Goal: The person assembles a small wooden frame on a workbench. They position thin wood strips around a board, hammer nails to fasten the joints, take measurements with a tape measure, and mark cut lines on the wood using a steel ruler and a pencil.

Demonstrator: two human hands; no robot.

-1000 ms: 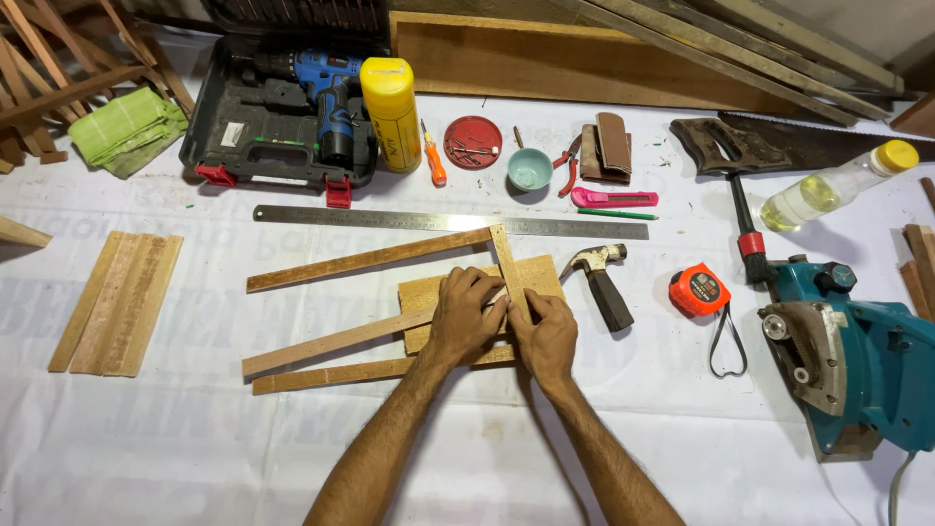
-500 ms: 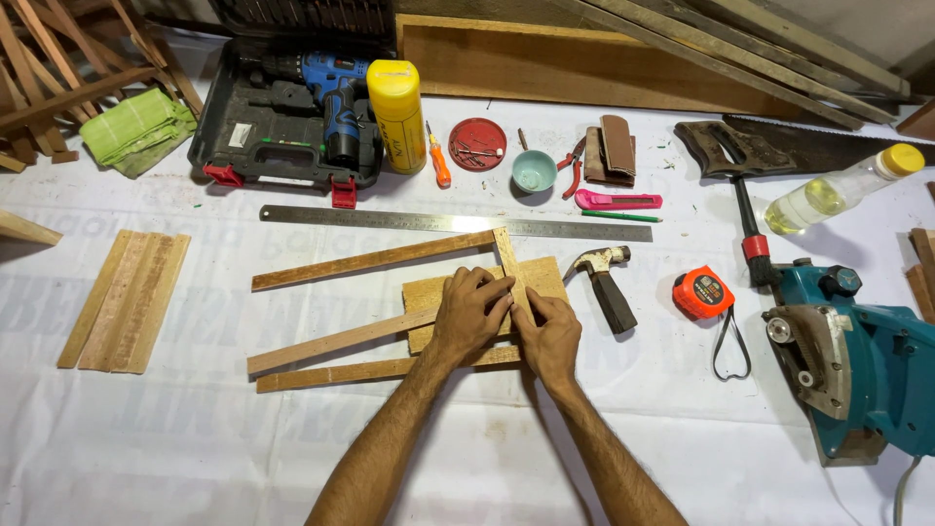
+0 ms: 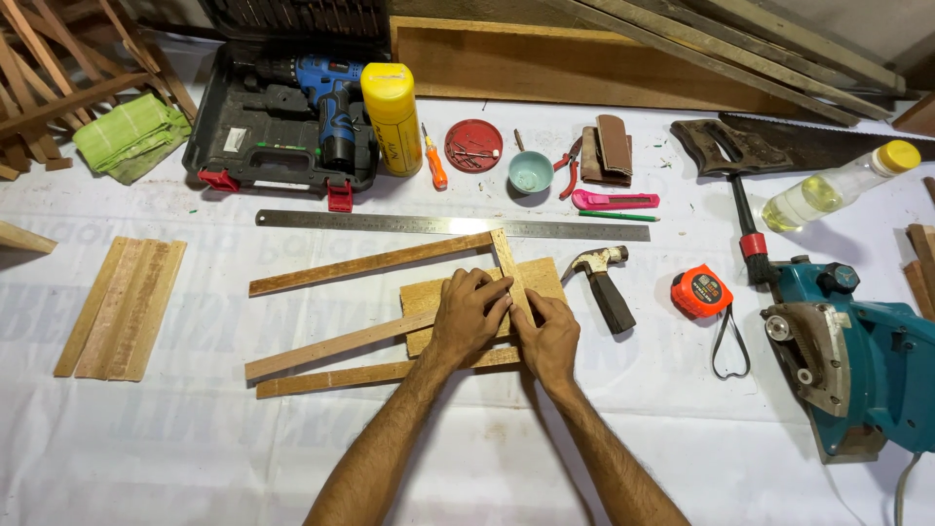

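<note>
My left hand [image 3: 467, 314] and my right hand [image 3: 548, 336] press side by side on a short wooden cross strip [image 3: 508, 263] that lies over a small wooden block [image 3: 543, 277]. Three long thin wooden strips run left from under my hands: an upper one [image 3: 365, 264], a middle one [image 3: 326, 348] and a lower one [image 3: 336, 378]. The fingers of both hands pinch the cross strip where it meets the middle strip. A hammer [image 3: 604, 282] lies just right of the block.
A steel ruler [image 3: 390, 223] lies behind the frame. Further back are a drill case [image 3: 278, 127], yellow can [image 3: 392, 102], red lid [image 3: 473, 144], small bowl [image 3: 531, 170], pliers and pink knife [image 3: 614, 201]. A tape measure [image 3: 701, 290], circular saw [image 3: 852, 356], handsaw [image 3: 779, 146] and bottle [image 3: 838, 185] sit right. Stacked slats [image 3: 122, 307] lie left.
Both hands stay on the cross strip; the fingers shift only slightly. The view has drifted a little.
</note>
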